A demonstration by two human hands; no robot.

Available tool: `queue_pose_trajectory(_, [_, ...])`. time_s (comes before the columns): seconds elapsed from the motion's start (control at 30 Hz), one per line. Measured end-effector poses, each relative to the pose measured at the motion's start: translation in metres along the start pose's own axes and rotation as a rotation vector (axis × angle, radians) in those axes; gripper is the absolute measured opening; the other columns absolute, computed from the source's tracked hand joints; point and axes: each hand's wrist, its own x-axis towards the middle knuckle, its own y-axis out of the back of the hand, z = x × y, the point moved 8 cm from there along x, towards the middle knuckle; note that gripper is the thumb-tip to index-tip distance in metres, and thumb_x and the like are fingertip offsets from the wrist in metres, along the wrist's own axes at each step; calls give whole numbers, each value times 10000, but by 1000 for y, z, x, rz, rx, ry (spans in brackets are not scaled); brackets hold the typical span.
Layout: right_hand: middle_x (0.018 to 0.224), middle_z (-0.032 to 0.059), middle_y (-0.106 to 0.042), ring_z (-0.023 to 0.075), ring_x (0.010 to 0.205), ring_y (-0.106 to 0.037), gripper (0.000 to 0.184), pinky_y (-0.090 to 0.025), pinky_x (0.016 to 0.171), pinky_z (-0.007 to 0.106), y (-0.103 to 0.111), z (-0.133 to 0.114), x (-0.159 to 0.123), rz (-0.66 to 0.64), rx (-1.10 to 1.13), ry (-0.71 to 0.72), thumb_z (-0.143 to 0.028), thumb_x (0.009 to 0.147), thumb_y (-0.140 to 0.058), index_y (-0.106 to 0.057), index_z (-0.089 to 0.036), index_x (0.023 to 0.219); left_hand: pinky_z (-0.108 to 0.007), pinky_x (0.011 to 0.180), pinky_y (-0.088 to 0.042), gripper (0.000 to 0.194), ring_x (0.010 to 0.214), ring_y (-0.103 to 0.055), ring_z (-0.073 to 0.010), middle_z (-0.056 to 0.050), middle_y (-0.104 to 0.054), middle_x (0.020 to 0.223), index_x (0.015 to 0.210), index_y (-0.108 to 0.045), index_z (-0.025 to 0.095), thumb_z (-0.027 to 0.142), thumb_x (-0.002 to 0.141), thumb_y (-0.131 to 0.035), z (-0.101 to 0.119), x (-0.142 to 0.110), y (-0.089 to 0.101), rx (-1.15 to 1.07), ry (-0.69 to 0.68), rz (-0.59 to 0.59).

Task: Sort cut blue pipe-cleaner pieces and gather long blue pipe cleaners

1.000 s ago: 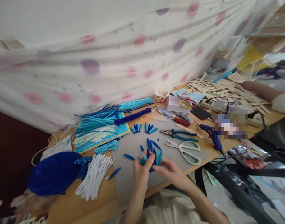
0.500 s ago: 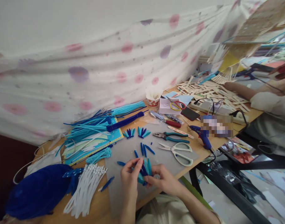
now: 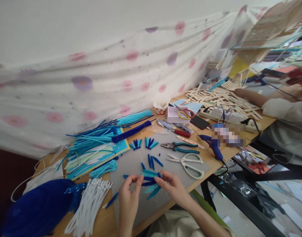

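Note:
My right hand (image 3: 172, 188) pinches the base of a small fan of fuzzy pipe-cleaner petals (image 3: 151, 190), turquoise with dark blue in the middle. The fan's tips point left, above the grey mat (image 3: 141, 215). At those tips, my left hand (image 3: 131, 189) has thumb and forefinger closed on a dark blue petal of the fan. Just beyond lie loose dark blue petals (image 3: 152, 161). Two finished-looking fans, a left one (image 3: 136, 144) and a right one (image 3: 151, 143), rest farther up the mat.
Pliers (image 3: 180, 147), white-handled scissors (image 3: 187, 163) and a blue glue gun (image 3: 212, 146) lie to the right. Pipe-cleaner bundles (image 3: 91, 141), white stems (image 3: 89, 205) and a dark blue mound (image 3: 39, 205) fill the left. A co-worker's arm (image 3: 254, 97) reaches over wooden sticks (image 3: 222, 98).
The fan has turned from upright to lying sideways, tips leftward, and its petals have spread. My left hand has shifted left, from beside the fan to its tips.

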Motion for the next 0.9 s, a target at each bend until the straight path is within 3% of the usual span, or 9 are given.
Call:
queue_pose_trajectory(0.3, [589, -52, -386, 93, 574, -357, 527, -340, 553, 227, -6, 13, 3, -30, 215, -104, -690, 733, -594, -470, -184, 655, -294, 713, -512, 360, 750, -654, -220, -62, -691, 767, 770, -663, 178, 537, 745, -657, -3, -3, -8, -121, -2, -21])
queue_pose_trajectory(0.57, [602, -42, -367, 101, 596, -350, 479, -321, 553, 225, -3, -2, 1, -20, 70, -18, -611, 808, -561, -458, -184, 617, -251, 655, -489, 324, 691, -617, -193, -28, -651, 691, 700, -645, 182, 501, 750, -671, -7, -8, -9, -163, 21, -96])
queue_pose_trajectory(0.9, [598, -47, -331, 98, 600, -327, 461, -298, 566, 227, -7, -5, 3, -76, -41, 6, -551, 845, -543, -413, -188, 592, -234, 635, -481, 326, 649, -593, -162, -10, -629, 658, 684, -641, 165, 461, 653, -773, -27, -5, -4, -316, 95, 54])
